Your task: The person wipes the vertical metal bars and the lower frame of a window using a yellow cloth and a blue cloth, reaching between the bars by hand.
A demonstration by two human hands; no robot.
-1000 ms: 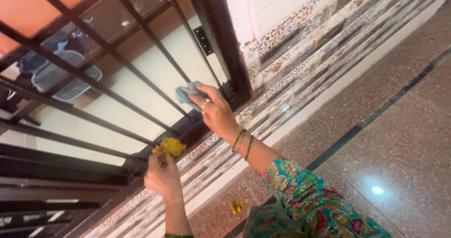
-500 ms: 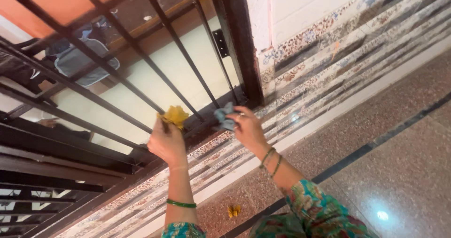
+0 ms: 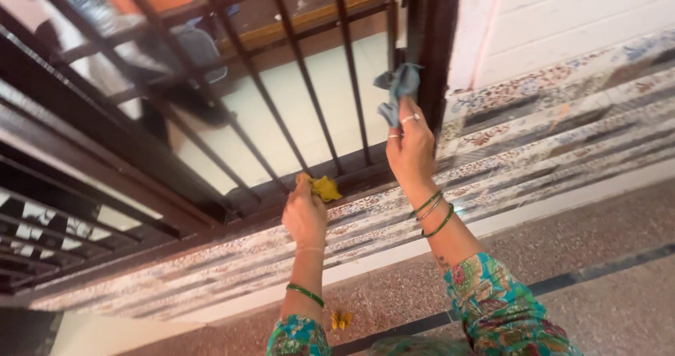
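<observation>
My right hand (image 3: 410, 147) is shut on a small grey-blue cloth (image 3: 398, 89), held up against the dark window frame (image 3: 430, 61) at the right end of the black metal grille (image 3: 295, 68). My left hand (image 3: 304, 214) grips a crumpled yellow cloth (image 3: 324, 186) at the bottom rail of the grille (image 3: 337, 177). Both wrists wear green bangles, and the sleeves are teal with a floral print.
Patterned tile bands (image 3: 534, 138) run along the wall under the window. A small yellow scrap (image 3: 341, 319) lies on the speckled stone floor (image 3: 598, 229). Behind the bars a blue-grey bag (image 3: 197, 47) is visible. White painted wall (image 3: 583, 11) fills the upper right.
The right hand rose with the grey-blue cloth from the bottom rail to the side frame. The left hand dropped the yellow cloth down to the bottom rail. The view shifted.
</observation>
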